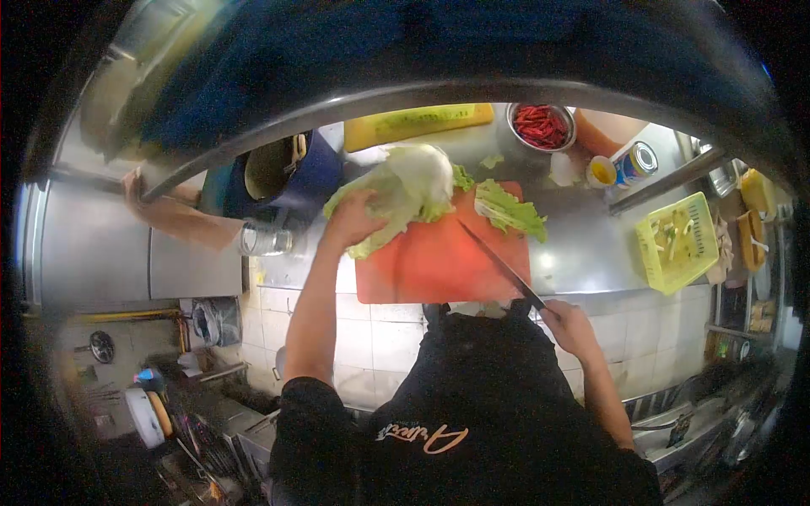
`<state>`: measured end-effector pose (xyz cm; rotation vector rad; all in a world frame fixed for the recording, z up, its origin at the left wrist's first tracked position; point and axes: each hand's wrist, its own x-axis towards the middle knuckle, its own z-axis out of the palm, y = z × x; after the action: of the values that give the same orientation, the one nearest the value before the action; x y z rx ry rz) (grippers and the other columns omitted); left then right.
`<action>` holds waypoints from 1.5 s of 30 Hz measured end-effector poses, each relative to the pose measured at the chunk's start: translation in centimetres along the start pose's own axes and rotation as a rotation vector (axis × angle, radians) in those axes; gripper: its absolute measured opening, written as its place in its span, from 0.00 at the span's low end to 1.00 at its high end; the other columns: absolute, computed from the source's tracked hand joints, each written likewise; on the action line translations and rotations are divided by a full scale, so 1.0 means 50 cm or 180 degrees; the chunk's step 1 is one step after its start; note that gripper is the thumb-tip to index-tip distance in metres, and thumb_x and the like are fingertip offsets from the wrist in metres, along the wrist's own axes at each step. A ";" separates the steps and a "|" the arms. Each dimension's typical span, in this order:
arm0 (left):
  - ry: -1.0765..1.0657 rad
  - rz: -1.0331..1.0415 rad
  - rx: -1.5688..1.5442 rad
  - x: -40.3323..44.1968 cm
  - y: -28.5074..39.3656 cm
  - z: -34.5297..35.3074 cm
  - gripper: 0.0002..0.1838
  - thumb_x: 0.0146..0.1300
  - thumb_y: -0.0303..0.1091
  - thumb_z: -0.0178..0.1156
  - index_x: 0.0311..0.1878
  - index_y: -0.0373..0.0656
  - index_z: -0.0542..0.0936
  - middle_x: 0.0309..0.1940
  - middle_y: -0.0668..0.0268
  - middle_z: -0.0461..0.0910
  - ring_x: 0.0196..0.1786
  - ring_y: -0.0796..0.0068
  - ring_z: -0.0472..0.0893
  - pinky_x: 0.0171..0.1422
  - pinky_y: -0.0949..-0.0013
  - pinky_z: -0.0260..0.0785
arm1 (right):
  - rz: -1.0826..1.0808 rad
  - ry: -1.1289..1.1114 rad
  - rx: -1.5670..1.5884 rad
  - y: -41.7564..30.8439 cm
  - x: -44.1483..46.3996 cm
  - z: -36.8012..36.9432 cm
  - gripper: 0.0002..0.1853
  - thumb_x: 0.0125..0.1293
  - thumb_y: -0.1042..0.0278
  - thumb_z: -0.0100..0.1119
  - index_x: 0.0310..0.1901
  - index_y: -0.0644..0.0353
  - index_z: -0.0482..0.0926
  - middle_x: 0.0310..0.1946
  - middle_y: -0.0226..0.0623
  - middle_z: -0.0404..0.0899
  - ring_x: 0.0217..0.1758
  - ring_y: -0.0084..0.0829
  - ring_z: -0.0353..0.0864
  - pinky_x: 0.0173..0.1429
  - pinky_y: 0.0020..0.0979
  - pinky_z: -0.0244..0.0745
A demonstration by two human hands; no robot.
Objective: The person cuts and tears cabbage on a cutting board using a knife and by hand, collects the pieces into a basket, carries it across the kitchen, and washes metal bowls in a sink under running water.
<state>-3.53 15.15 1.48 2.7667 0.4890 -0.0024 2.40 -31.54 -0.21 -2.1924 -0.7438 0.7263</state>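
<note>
The left arm reached out over the tabletop point(574, 240), its bare forearm nearly straight, and the left hand point(353, 221) lay on the left side of the cabbage point(422, 173). Its grip was partly spread against the outer leaves; blur hid the fingertips, so I could not tell how firmly it held. The cabbage sat at the far left part of the red board point(405, 274), overhanging its edge.

The right arm was bent, the right hand point(570, 327) low at the near right, just beyond the board. Its grip was closed around the handle of the knife point(504, 271), whose blade slanted far and left across the board, its tip short of the cabbage.

A loose leaf point(510, 208) lay at the board's far right corner. Farther off stood a bowl point(511, 137) of red chillies point(542, 126), with a can point(634, 162) to its right. A yellow basket point(656, 268) sat at the right, a blue pot point(318, 173) and a jar point(268, 240) at the left. A metal rail point(354, 103) crossed the far side, cutting off the view beyond.
</note>
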 end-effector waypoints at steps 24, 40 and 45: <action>0.0413 -0.0607 -0.0105 0.006 0.050 0.043 0.37 0.48 0.54 0.67 0.60 0.44 0.72 0.60 0.53 0.71 0.64 0.52 0.69 0.67 0.56 0.61 | 0.0531 0.0146 0.0341 -0.048 0.042 0.034 0.11 0.64 0.66 0.56 0.44 0.63 0.77 0.33 0.51 0.79 0.34 0.48 0.80 0.38 0.39 0.73; -0.0347 -0.0295 -0.0220 0.133 0.205 0.046 0.43 0.45 0.47 0.67 0.66 0.46 0.64 0.59 0.49 0.70 0.60 0.48 0.73 0.66 0.52 0.64 | 0.0486 0.0521 0.0513 -0.002 0.048 0.047 0.11 0.65 0.66 0.56 0.44 0.63 0.77 0.27 0.52 0.79 0.28 0.49 0.78 0.34 0.39 0.72; -0.0702 0.0416 -0.0704 0.121 0.135 0.010 0.32 0.44 0.39 0.66 0.57 0.44 0.78 0.49 0.49 0.81 0.47 0.50 0.81 0.57 0.58 0.73 | 0.0421 0.0553 0.0424 -0.011 0.026 0.044 0.11 0.65 0.66 0.56 0.44 0.64 0.77 0.29 0.53 0.78 0.29 0.50 0.78 0.35 0.40 0.72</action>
<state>4.42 11.01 2.84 2.5367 0.2350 -0.2076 1.64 -29.40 -1.45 -2.1643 -0.4534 0.6221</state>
